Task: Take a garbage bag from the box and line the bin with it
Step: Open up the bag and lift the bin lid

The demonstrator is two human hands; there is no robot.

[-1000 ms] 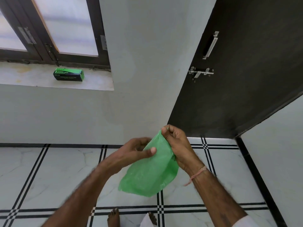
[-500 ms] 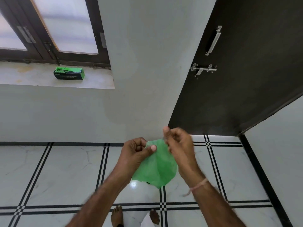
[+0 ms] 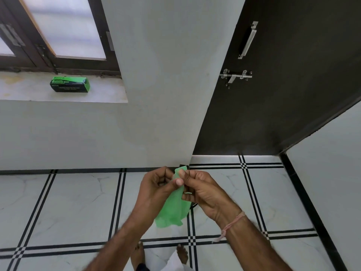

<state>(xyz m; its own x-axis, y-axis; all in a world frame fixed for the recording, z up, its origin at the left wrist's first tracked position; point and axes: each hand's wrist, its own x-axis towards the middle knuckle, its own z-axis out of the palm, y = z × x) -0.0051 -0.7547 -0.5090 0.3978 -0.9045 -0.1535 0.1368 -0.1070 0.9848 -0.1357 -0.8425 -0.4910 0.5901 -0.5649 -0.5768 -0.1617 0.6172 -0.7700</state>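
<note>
I hold a thin green garbage bag (image 3: 172, 211) in front of me, above the tiled floor. My left hand (image 3: 156, 187) and my right hand (image 3: 203, 189) both pinch its top edge close together, thumbs and fingers pressed on the plastic. The rest of the bag hangs down, gathered narrow, between my wrists. The green and black garbage bag box (image 3: 69, 84) lies on the window ledge at the left, far from my hands. A dark curved edge (image 3: 193, 205) shows just under my right hand; I cannot tell whether it is the bin.
A white wall corner (image 3: 193, 153) stands straight ahead. A dark door (image 3: 283, 75) with a handle and a bolt is at the right. The window ledge (image 3: 109, 94) runs along the left. My bare feet (image 3: 140, 257) are on the white tiles with black lines.
My hands have come closer together at the bag's top edge. The hanging bag, spread wide a second ago, is now gathered narrower and sits lower in view.
</note>
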